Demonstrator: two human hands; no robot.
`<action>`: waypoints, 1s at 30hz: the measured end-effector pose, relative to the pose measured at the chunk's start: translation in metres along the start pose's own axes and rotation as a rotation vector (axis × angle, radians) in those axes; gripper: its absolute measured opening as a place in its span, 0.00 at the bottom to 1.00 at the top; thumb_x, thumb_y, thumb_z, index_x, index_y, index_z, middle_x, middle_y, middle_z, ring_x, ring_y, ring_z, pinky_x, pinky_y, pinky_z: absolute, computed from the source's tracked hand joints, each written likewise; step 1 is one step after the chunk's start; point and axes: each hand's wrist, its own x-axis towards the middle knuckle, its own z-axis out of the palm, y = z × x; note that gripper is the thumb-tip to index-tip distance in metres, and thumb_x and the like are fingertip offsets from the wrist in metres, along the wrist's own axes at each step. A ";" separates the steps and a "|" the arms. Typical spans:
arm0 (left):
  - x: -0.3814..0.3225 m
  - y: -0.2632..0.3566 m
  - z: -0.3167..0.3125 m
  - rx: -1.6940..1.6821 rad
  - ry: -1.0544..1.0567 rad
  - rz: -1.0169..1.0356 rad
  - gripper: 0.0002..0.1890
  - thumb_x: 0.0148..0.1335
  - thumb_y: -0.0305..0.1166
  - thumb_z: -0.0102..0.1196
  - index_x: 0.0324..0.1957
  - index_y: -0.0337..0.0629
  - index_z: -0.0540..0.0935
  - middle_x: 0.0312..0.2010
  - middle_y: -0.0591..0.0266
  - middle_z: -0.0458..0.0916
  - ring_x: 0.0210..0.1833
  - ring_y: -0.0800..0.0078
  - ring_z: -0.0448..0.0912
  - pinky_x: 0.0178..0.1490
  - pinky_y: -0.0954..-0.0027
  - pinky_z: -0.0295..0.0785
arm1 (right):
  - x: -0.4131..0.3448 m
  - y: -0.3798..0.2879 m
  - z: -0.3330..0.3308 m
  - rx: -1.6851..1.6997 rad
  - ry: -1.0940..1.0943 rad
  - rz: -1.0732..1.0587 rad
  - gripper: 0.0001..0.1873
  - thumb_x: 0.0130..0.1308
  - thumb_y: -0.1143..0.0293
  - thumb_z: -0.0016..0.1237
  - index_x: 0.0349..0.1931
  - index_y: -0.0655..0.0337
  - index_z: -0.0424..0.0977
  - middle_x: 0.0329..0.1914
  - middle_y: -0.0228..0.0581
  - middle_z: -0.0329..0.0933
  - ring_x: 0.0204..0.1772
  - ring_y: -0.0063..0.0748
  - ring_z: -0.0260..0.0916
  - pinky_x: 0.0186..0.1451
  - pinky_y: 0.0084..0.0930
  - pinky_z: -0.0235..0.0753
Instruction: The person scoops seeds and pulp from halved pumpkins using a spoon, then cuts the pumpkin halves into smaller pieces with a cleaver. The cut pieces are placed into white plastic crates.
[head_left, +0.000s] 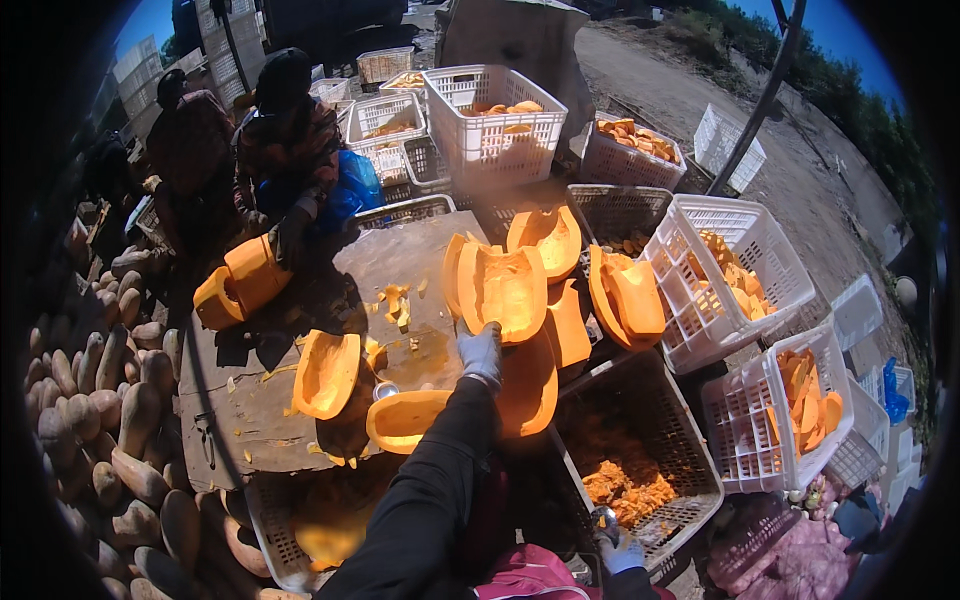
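Note:
My left hand (480, 355), in a pale glove, grips the near end of a hollowed pumpkin half (504, 289) above the right part of the board-topped table (281, 442). More peeled pumpkin pieces (568, 322) lie beside and beneath it. Two hollowed halves rest at the table's near side, one upright-leaning (328, 373) and one lying by the edge (405, 420); a small round metal object (385, 390) is between them. My right hand (622, 553), also gloved, holds a metal spoon-like scoop (604, 517) at the rim of a crate (701, 450) holding orange pulp.
Across the table at left, a person's gloved hand (291, 232) rests on peeled pumpkin (257, 274). Whole pumpkins (139, 420) are heaped at left. White crates of orange pieces (750, 225) stand at right and behind. A metal pole (757, 112) leans at the back right.

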 end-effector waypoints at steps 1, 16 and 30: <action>0.000 0.002 0.000 0.062 0.019 0.006 0.27 0.50 0.38 0.68 0.45 0.22 0.78 0.42 0.47 0.82 0.42 0.63 0.80 0.46 0.66 0.74 | 0.001 0.000 0.000 -0.016 -0.006 0.009 0.38 0.63 0.44 0.51 0.63 0.67 0.71 0.55 0.59 0.78 0.60 0.57 0.75 0.64 0.46 0.72; 0.001 0.034 -0.026 -0.050 -0.318 -0.295 0.24 0.59 0.30 0.60 0.58 0.39 0.72 0.41 0.55 0.80 0.32 0.63 0.82 0.32 0.65 0.81 | -0.005 0.008 0.013 0.085 0.103 -0.063 0.31 0.61 0.47 0.54 0.54 0.64 0.77 0.48 0.59 0.80 0.54 0.59 0.77 0.58 0.47 0.75; -0.029 0.061 -0.197 -0.151 -0.245 -0.250 0.28 0.66 0.26 0.55 0.66 0.36 0.64 0.46 0.47 0.78 0.36 0.57 0.84 0.43 0.61 0.84 | 0.013 -0.025 -0.078 1.279 0.252 -0.331 0.13 0.72 0.66 0.51 0.51 0.61 0.70 0.27 0.36 0.73 0.24 0.28 0.72 0.27 0.23 0.76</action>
